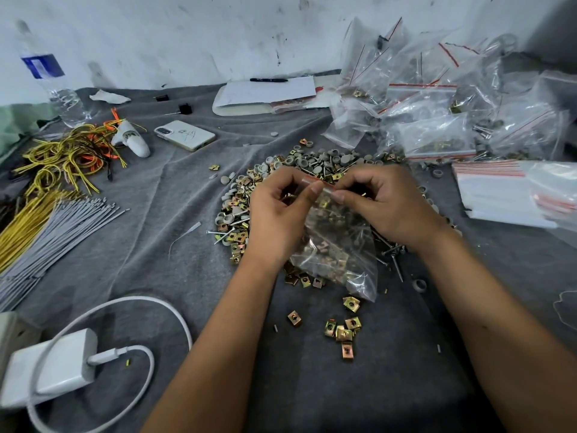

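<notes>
Sagging toward you, the zip bag [337, 254] hangs just over the worktop [175, 195], weighty with clips and screws, its film soft and slick. Your left hand [278, 210] and right hand [390, 207] both pinch its seal strip, the best hold, above the loose pile [237, 210].

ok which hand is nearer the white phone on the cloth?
Left. The left hand sits down-right of the white phone, pinching the zip bag at its top; the right hand pinches the same bag farther right.

Soft even light, wide-angle edge warp
</notes>
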`<act>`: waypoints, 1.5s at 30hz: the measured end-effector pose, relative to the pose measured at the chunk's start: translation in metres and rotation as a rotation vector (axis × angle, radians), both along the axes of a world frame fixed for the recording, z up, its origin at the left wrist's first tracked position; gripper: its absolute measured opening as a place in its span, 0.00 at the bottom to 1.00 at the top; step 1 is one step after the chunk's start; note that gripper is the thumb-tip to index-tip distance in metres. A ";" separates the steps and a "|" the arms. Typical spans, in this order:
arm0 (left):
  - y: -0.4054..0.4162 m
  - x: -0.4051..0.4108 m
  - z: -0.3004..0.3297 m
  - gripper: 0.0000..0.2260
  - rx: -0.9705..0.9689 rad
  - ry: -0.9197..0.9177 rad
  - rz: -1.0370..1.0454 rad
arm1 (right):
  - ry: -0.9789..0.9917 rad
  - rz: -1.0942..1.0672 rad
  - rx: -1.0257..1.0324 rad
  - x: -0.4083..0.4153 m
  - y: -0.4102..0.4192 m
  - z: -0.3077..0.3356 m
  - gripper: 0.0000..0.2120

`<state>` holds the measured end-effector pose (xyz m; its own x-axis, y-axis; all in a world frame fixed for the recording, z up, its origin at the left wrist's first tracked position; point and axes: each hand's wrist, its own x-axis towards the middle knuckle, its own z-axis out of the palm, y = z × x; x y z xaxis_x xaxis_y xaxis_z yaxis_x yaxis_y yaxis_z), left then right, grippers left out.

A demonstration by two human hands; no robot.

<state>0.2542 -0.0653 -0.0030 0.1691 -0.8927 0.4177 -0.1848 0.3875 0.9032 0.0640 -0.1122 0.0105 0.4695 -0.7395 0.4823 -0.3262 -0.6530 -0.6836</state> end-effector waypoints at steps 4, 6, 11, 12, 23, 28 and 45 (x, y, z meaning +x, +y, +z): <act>0.002 -0.003 0.002 0.03 0.062 0.048 -0.085 | -0.027 0.029 0.020 0.001 0.001 0.001 0.02; 0.002 -0.002 0.003 0.02 0.085 0.036 -0.107 | -0.025 0.029 0.049 0.000 0.000 0.001 0.02; 0.002 0.001 0.002 0.02 0.058 0.093 -0.071 | -0.019 0.011 0.066 -0.001 0.000 0.001 0.01; 0.002 0.000 0.002 0.02 0.055 0.100 -0.068 | -0.027 0.023 0.058 -0.001 0.000 0.002 0.01; 0.003 0.006 0.002 0.06 0.059 0.229 -0.052 | -0.117 0.010 0.098 -0.004 -0.005 -0.003 0.02; 0.003 0.007 0.001 0.07 0.040 0.284 -0.046 | -0.189 -0.063 0.137 -0.006 -0.007 -0.004 0.05; 0.007 0.010 0.009 0.06 0.178 0.304 -0.158 | -0.419 -0.073 0.207 -0.011 -0.007 -0.003 0.04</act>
